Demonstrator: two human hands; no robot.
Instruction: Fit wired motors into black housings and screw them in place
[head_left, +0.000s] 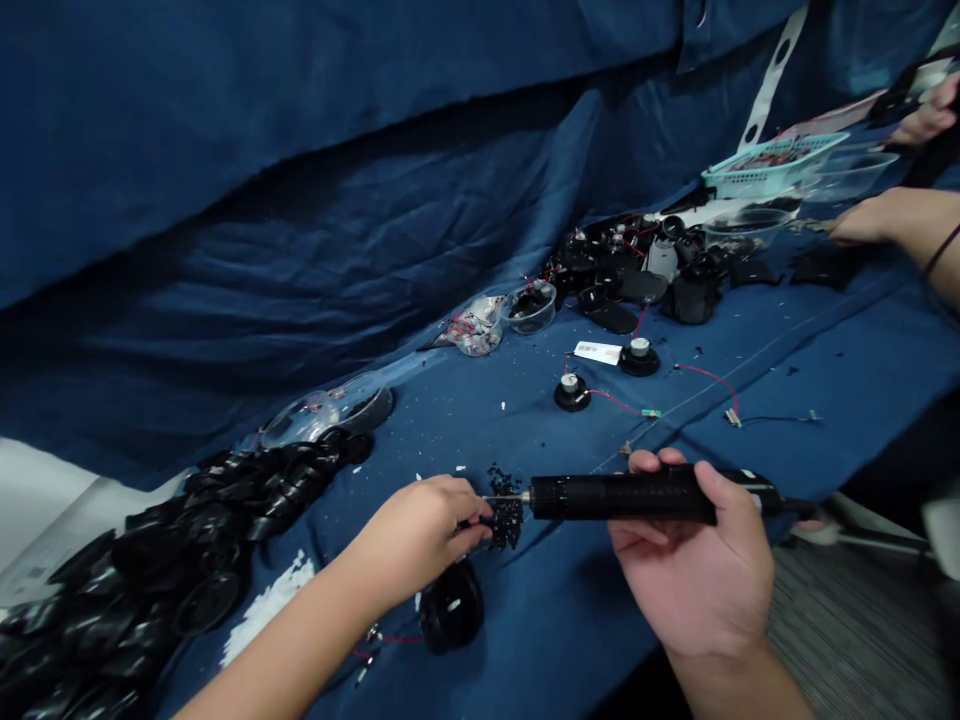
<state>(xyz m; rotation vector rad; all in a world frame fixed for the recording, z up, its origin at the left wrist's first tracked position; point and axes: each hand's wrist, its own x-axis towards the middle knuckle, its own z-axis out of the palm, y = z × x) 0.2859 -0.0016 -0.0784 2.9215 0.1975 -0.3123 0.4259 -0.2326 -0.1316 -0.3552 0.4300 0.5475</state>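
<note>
Holding a black electric screwdriver [622, 495] clamped in the right hand [694, 565], its bit at a small black perforated part [506, 522] gripped against the left hand [420, 535], above a blue-clothed tabletop [570, 610], beside a black speaker housing [452, 605].

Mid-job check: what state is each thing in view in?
Left hand: closed on crumbly black piece
Right hand: wrapped around electric screwdriver
Electric screwdriver: held level, bit at the piece
Two small speakers: upright on blue cloth, red wires attached
Clear plastic bowl: holding black parts
</note>
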